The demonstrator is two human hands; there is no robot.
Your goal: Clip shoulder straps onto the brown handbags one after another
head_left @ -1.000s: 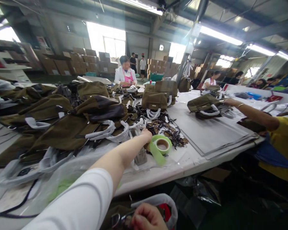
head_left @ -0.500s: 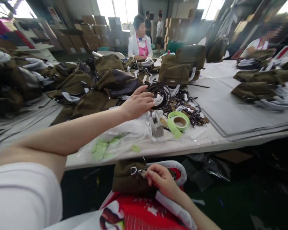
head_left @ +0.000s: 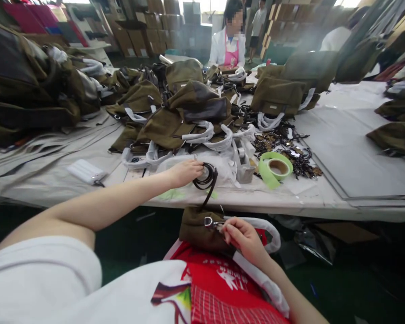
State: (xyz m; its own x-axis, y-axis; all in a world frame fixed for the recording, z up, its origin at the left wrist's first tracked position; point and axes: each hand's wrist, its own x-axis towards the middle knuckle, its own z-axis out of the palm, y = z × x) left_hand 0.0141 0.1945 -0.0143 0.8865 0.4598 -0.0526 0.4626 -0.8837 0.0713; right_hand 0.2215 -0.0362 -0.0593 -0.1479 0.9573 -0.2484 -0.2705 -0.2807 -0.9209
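Observation:
My left hand is closed on a coiled black strap, held just above the near edge of the white table; one end of the strap hangs down. My right hand sits in my lap, pinching the metal ring of an olive-green bag with white-wrapped handles. The bag rests on my red apron.
A green tape roll and a small tape dispenser lie right of the strap. Several olive bags with wrapped handles pile up behind, with dark cords and trims. A person in a white coat and pink apron works across the table.
My left hand drew back from the pile toward the table's near edge, now carrying the coiled black strap. My view tilted down. My right hand stays on the bag's ring.

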